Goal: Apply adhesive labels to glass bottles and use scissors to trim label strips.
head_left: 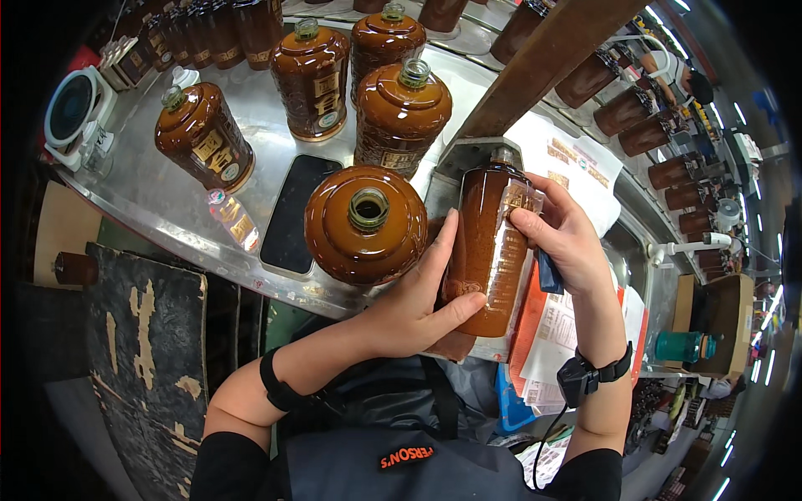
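A brown glazed bottle [478, 238] lies tilted in front of me, its neck pointing away. My left hand [413, 305] grips its left side, the thumb pressed on the lower part and the fingers along the edge. My right hand [568, 238] is closed at the bottle's upper right, thumb and fingers pinching a clear film strip with gold lettering [511, 242] against the surface. A small dark blue piece [549, 274] shows below the right palm; whether the fingers hold it is hidden. Just left of my left hand stands another brown bottle [359, 238], open-necked.
More brown bottles [309, 79] stand on the metal table [267, 134]. A black phone [296, 213] and a small printed strip [233, 220] lie near its front edge. A brown beam [547, 67] slants over the right side. Papers [555, 342] lie by my right forearm; bottles line a conveyor [635, 108] beyond.
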Action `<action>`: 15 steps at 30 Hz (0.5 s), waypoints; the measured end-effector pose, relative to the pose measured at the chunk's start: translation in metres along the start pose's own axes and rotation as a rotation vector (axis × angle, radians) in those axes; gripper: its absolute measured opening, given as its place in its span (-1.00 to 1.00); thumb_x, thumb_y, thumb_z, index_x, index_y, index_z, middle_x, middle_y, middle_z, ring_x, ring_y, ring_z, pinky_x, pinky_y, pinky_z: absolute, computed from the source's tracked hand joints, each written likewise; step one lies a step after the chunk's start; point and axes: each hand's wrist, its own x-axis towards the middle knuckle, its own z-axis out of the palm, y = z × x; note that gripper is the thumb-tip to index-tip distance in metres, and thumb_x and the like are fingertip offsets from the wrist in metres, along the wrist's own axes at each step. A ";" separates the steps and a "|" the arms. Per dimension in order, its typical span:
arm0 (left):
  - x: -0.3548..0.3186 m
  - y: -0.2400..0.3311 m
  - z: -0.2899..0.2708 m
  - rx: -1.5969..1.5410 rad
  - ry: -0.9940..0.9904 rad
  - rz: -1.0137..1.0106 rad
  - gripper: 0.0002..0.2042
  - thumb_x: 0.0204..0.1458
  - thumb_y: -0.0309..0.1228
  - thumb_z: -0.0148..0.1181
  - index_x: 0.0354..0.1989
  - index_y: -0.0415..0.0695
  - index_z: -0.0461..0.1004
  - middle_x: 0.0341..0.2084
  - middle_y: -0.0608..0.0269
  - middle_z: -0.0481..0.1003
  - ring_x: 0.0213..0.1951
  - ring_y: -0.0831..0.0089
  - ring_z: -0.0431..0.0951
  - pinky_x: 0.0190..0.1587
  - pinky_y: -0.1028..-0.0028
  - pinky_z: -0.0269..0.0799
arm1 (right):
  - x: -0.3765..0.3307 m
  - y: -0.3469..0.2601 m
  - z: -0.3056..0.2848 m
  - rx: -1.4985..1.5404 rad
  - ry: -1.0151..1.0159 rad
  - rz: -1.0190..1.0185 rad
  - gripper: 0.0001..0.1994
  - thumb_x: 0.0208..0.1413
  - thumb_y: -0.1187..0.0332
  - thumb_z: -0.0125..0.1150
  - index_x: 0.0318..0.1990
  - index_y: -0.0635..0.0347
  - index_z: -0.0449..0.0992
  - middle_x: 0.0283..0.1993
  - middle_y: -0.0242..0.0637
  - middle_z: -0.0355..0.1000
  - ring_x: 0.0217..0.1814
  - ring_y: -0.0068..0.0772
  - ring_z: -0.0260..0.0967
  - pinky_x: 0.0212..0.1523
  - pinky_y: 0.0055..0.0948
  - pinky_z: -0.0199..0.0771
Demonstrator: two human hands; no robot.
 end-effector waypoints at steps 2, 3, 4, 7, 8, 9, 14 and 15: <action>0.000 0.001 0.000 -0.014 -0.007 -0.002 -0.15 0.18 -0.26 0.07 0.36 -0.41 -0.43 0.33 -0.34 -0.16 0.39 0.02 -0.12 0.37 0.24 -0.17 | -0.001 0.001 -0.002 -0.005 0.003 -0.012 -0.41 0.01 0.29 0.39 0.16 0.33 0.31 -0.08 -0.21 0.45 -0.15 -0.56 0.41 -0.11 -0.56 0.41; 0.000 0.002 0.000 -0.024 -0.009 -0.010 -0.13 0.17 -0.25 0.09 0.36 -0.40 -0.44 0.33 -0.35 -0.17 0.39 0.02 -0.12 0.37 0.24 -0.17 | 0.000 0.003 -0.002 -0.006 -0.001 -0.023 -0.41 0.01 0.29 0.39 0.16 0.33 0.31 -0.08 -0.21 0.45 -0.15 -0.56 0.41 -0.12 -0.56 0.41; 0.000 0.004 0.000 -0.023 -0.010 -0.012 -0.13 0.17 -0.25 0.09 0.36 -0.40 -0.44 0.33 -0.35 -0.17 0.39 0.02 -0.12 0.37 0.24 -0.17 | 0.000 0.004 -0.002 -0.004 -0.001 -0.023 -0.41 0.01 0.29 0.39 0.16 0.33 0.31 -0.08 -0.21 0.45 -0.15 -0.56 0.41 -0.12 -0.56 0.41; -0.001 0.008 0.001 0.005 -0.014 -0.041 -0.12 0.16 -0.27 0.10 0.36 -0.40 -0.45 0.33 -0.34 -0.17 0.39 0.02 -0.13 0.37 0.24 -0.18 | 0.000 0.007 -0.002 0.007 0.003 -0.042 -0.41 0.01 0.29 0.38 0.16 0.33 0.30 -0.07 -0.20 0.45 -0.16 -0.57 0.40 -0.12 -0.56 0.41; -0.002 0.007 0.003 0.001 -0.003 -0.036 -0.14 0.18 -0.24 0.07 0.36 -0.40 -0.43 0.33 -0.33 -0.17 0.39 0.02 -0.13 0.37 0.25 -0.19 | 0.000 0.008 -0.002 -0.002 0.000 -0.039 -0.42 0.02 0.29 0.38 0.16 0.33 0.30 -0.07 -0.20 0.45 -0.16 -0.57 0.40 -0.12 -0.55 0.41; -0.001 0.007 0.004 -0.003 0.006 -0.030 -0.15 0.20 -0.20 0.05 0.36 -0.41 -0.42 0.33 -0.33 -0.16 0.39 0.02 -0.13 0.37 0.25 -0.19 | -0.001 0.008 -0.003 -0.012 -0.002 -0.038 -0.42 0.03 0.28 0.37 0.16 0.33 0.30 -0.07 -0.20 0.45 -0.16 -0.57 0.40 -0.12 -0.55 0.41; 0.009 0.014 0.008 -0.127 0.112 -0.192 -0.19 0.24 -0.09 -0.08 0.36 -0.42 -0.37 0.33 -0.31 -0.14 0.39 0.03 -0.13 0.37 0.27 -0.19 | -0.003 0.000 -0.012 -0.030 -0.027 0.008 -0.44 0.08 0.21 0.32 0.17 0.30 0.32 -0.10 -0.23 0.45 -0.20 -0.58 0.38 -0.20 -0.60 0.38; 0.011 0.018 0.009 -0.094 0.129 -0.219 -0.20 0.24 -0.06 -0.12 0.36 -0.43 -0.35 0.33 -0.31 -0.14 0.39 0.04 -0.13 0.37 0.27 -0.19 | -0.003 -0.002 -0.015 -0.030 -0.045 0.037 -0.45 0.10 0.19 0.30 0.17 0.30 0.32 -0.12 -0.24 0.45 -0.21 -0.59 0.37 -0.23 -0.62 0.37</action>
